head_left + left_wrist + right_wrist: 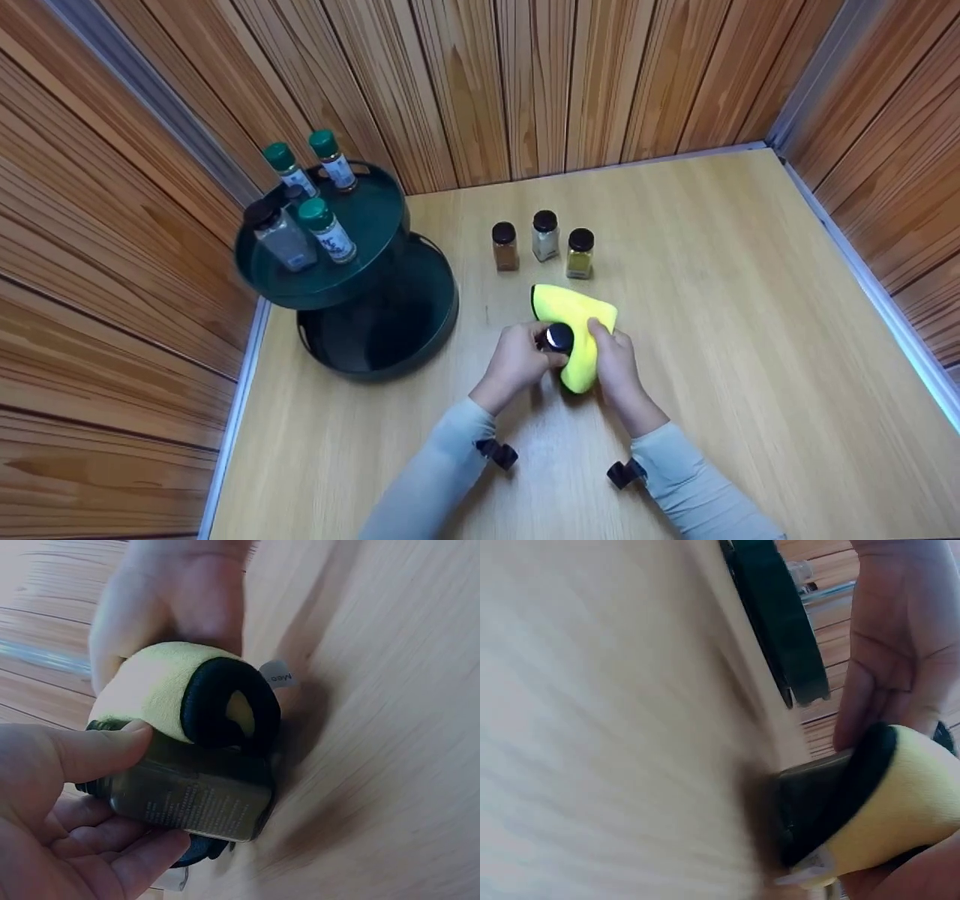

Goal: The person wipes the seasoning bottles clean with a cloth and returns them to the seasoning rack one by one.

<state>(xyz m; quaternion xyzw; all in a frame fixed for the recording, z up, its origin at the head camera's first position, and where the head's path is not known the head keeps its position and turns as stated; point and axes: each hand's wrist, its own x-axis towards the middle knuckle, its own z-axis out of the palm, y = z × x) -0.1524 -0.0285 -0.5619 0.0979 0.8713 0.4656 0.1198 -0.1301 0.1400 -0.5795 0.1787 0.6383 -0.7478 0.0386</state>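
My left hand (517, 356) grips a dark-capped spice jar (195, 795), thumb on one side and fingers on the other. Printed text shows on the jar's flat side in the left wrist view. A yellow cloth (577, 315) with a black edge is wrapped against the jar, pinched by my right hand (616, 364), whose thumb lies on top of it. In the right wrist view the jar's base sticks out past the cloth (915, 787). Just beyond the hands stand three black-capped jars: a brown one (505, 247), a whitish one (545, 236) and a yellow-green one (580, 255).
At the left stands a dark green two-tier round rack (375, 367). Its upper tier bears green-capped bottles (330, 231) and a larger dark-capped jar (281, 236). Wood-panelled walls (495, 90) close off the table (750, 315) at the back and sides.
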